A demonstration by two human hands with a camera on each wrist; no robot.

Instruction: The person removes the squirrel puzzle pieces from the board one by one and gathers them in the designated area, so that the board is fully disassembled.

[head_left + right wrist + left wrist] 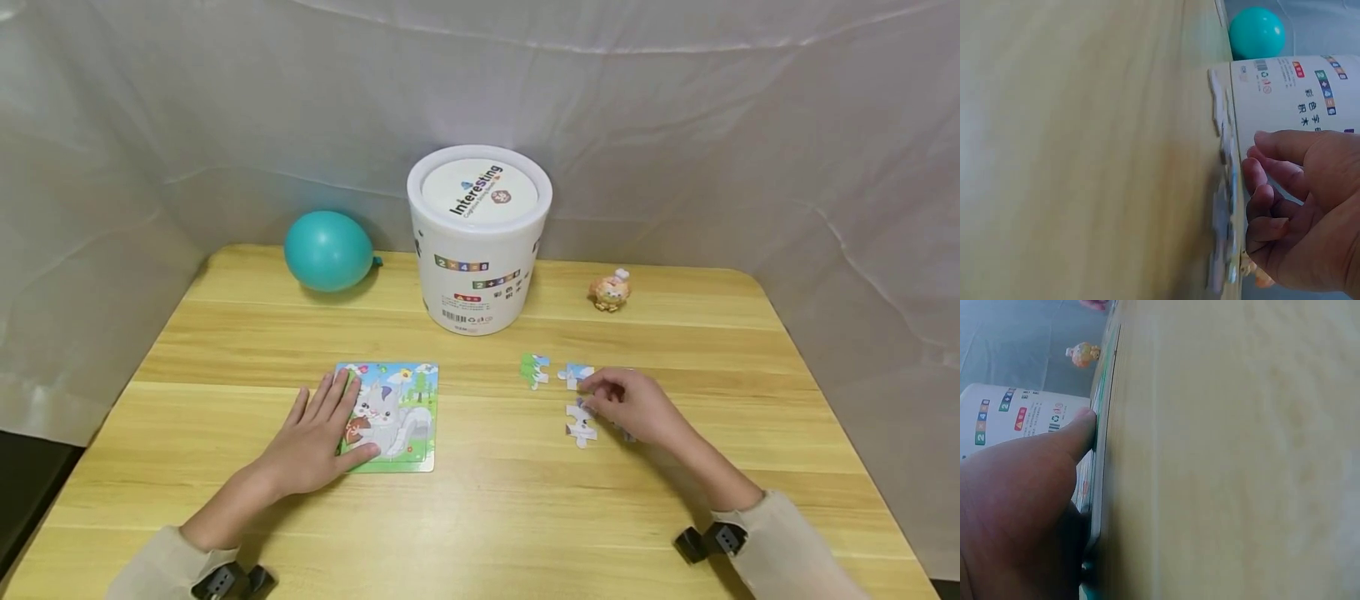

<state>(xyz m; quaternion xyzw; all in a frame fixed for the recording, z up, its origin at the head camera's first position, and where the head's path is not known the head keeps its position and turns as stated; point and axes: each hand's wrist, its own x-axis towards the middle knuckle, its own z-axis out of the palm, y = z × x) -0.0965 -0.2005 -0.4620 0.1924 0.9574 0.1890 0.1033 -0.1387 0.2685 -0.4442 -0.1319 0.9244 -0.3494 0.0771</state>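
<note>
My left hand point(311, 442) rests with straight fingers on the left side of a square jigsaw puzzle point(411, 417) picturing a grey squirrel. In the left wrist view its thumb point(1082, 434) touches the top of the board. My right hand point(637, 406) hovers over loose jigsaw pieces, its fingers loosely bent. The right wrist view shows a gap between thumb and fingers, with nothing held. Beside that hand lie a blue piece point(575, 375) and a grey piece point(581, 427); a green piece point(533, 371) is farther left. Other pieces are partly hidden beneath the hand.
A white lidded bucket point(480, 250) stands at the back middle of the wooden table point(480, 517). To its left is a teal balloon point(327, 251), and to its right a small orange figurine point(611, 292). Grey cloth point(480, 75) hangs behind the table.
</note>
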